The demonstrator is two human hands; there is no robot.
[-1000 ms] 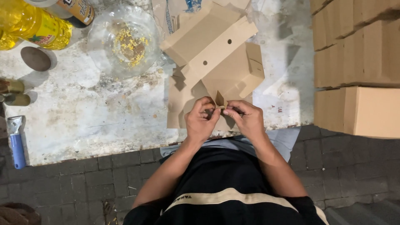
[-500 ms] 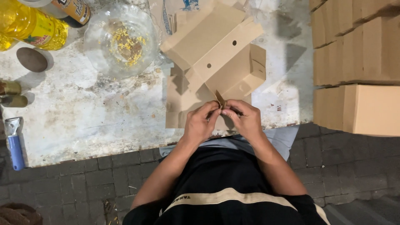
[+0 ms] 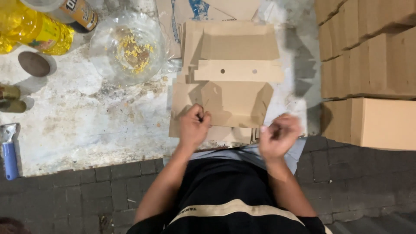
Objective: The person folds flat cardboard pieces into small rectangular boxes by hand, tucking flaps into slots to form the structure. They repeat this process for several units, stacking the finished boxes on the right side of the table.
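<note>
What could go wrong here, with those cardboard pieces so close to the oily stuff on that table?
The glass bowl of crumbs and the oil bottle sit near the cardboard; a spill might stain it. The left hand presses on a folded flap, which could crease or tear. The box stack beside could be bumped.

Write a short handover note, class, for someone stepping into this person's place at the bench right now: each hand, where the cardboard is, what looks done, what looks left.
Left hand: closed in a fist, resting on the front edge of the half-folded cardboard box.
Right hand: blurred, lifted clear of the cardboard near the table edge; whether it holds anything cannot be told.
The box lies on a stack of flat cardboard blanks.
Done: side flaps are partly raised.
Left: the box is not yet closed up.
Finished boxes are stacked to the right.
</note>
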